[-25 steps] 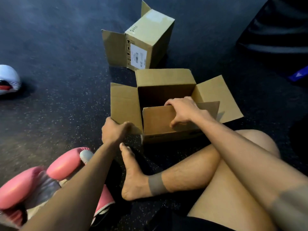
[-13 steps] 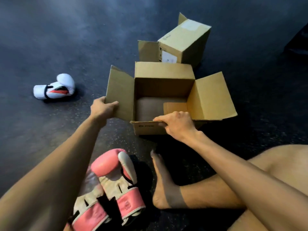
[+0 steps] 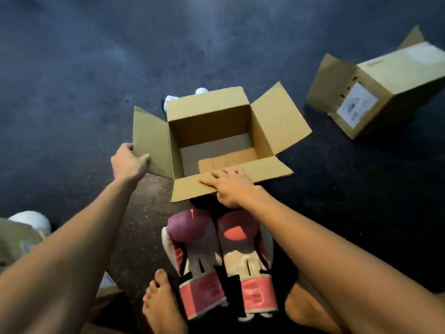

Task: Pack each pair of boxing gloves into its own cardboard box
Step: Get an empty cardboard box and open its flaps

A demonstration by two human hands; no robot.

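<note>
Open cardboard box [image 3: 209,114] sits upright on the dark floor [image 3: 72,92], center frame, all four flaps folded out, nothing inside but a loose cardboard piece on the bottom. Left hand [image 3: 128,162] grasps the outer edge of the box's left flap [image 3: 154,141], thumb on the inner face and fingers curled round the back. Right hand [image 3: 232,186] lies on the near flap [image 3: 187,190] with fingers straight and flat, pressing it outward and down. Can't tell if the thumb hooks under the edge, so it reads as a flat press, not a grasp. Pink boxing gloves [image 3: 197,256] lie side by side on the floor just in front of the box's near flap, between the person's legs, padded ends toward the box, cuffs toward the person, not in any box. Bare foot [image 3: 161,307] is just left of the cuffs. Second cardboard box [image 3: 395,88] lies on its side well apart at upper right, white label [image 3: 356,104] facing the camera, flaps open. White glove [image 3: 168,102] is mostly hidden behind the open box's far left corner. White rounded thing [image 3: 31,220] at the left edge is too blurred to name.
</note>
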